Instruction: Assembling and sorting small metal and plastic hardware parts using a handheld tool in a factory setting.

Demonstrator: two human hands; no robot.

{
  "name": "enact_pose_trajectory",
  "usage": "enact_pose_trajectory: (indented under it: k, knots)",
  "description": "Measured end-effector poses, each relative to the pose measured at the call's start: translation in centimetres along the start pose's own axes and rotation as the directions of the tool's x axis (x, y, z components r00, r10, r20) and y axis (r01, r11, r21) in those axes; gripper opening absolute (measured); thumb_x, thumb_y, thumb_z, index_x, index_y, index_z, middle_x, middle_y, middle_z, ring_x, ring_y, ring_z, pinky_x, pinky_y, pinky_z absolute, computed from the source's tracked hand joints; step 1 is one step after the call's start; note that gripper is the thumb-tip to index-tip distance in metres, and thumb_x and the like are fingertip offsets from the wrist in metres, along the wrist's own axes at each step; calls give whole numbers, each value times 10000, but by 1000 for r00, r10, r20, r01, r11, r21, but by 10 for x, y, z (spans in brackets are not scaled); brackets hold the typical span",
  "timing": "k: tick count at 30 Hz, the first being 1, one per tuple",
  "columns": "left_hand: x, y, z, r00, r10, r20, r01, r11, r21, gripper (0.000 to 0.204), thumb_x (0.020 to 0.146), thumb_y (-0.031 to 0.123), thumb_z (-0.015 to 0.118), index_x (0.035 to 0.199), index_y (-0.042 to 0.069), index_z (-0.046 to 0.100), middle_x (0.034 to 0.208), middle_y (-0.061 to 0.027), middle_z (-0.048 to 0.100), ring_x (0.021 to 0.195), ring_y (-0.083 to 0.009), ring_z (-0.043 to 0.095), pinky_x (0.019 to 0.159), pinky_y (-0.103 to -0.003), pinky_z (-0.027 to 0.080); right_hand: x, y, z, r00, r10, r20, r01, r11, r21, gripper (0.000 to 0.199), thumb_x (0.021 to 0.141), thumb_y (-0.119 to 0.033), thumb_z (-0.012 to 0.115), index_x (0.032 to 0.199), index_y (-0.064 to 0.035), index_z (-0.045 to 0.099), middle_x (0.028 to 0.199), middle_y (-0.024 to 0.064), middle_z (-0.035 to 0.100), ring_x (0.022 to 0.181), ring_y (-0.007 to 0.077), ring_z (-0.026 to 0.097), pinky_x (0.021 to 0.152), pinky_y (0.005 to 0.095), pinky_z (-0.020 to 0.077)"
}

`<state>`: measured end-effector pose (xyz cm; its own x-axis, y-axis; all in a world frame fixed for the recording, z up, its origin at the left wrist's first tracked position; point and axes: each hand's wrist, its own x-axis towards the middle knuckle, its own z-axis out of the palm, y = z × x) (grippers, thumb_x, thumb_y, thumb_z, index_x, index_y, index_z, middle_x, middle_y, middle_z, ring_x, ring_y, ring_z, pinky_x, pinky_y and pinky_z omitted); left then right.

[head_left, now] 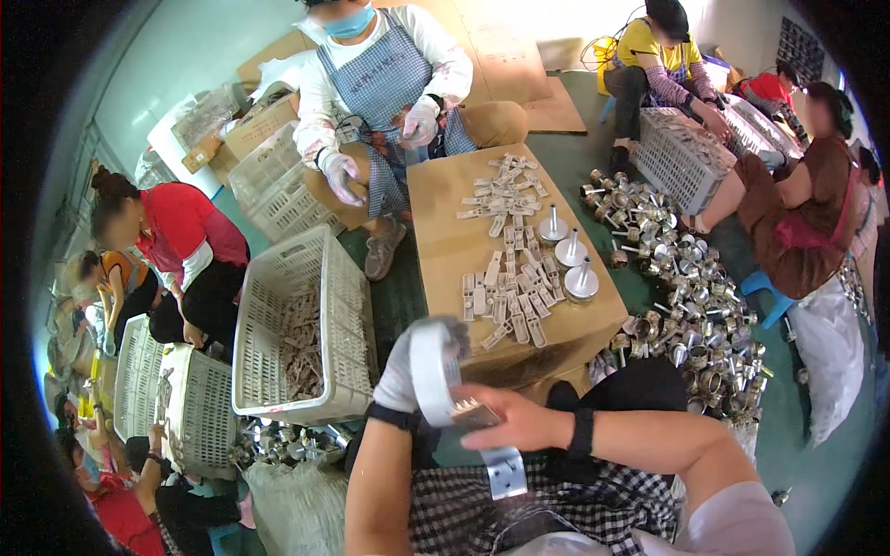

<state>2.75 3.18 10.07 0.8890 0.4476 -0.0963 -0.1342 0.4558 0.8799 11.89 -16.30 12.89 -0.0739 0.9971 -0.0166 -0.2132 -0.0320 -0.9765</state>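
Note:
My left hand [397,375], in a pale glove, is closed around a white ring-shaped thing [431,380] like a tape roll. My bare right hand [524,419] grips a small brownish piece [473,412] with bright marks along it, right against the ring. Below the right fingers a shiny silver strip [506,473] with dark spots sticks out; whether it joins the brownish piece is hidden. Both hands are above my checked apron [575,496], at the near edge of a cardboard-topped work surface [440,241]. Small light-grey clip-like parts [524,296] lie loosely on it, beside three round silver pieces with upright stems [581,281].
A co-worker [380,83] in gloves sits across the cardboard surface. White plastic crates [348,324] stand at left, one holding brownish parts. A heap of metal pieces [691,296] covers the floor at right, near a white sack [825,361]. Other people sit on both sides.

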Motion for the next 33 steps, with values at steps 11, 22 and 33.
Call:
enact_pose_trajectory:
  k: [11, 22, 33]
  knots:
    - [-38, -67, -13, 980, -190, -66, 175, 967, -187, 279, 792, 9, 674, 1060, 17, 597, 994, -59, 647, 867, -135, 616, 775, -263, 517, -27, 22, 16, 992, 121, 22, -108, 945, -308, 627, 794, -163, 657, 1325, -3, 365, 1225, 175, 534, 1143, 260, 514, 988, 327, 377]
    - [-39, -85, -13, 955, -275, -110, 247, 945, -215, 218, 836, 10, 574, 1051, 7, 610, 981, -113, 645, 838, -220, 633, 744, -330, 548, -23, 26, 5, 962, 273, -10, -242, 837, -491, 610, 806, -305, 638, 1173, 109, 381, 1046, 332, 559, 996, 427, 568, 862, 425, 453]
    - [-29, -106, -26, 951, -248, -183, 249, 968, -21, 213, 857, 110, 534, 1007, -24, 607, 754, -130, 610, 628, -230, 574, 590, -338, 494, -13, -8, 5, 897, 442, 0, -250, 508, -824, 382, 845, -313, 570, 969, 39, 489, 780, 246, 629, 732, 424, 625, 673, 501, 497]
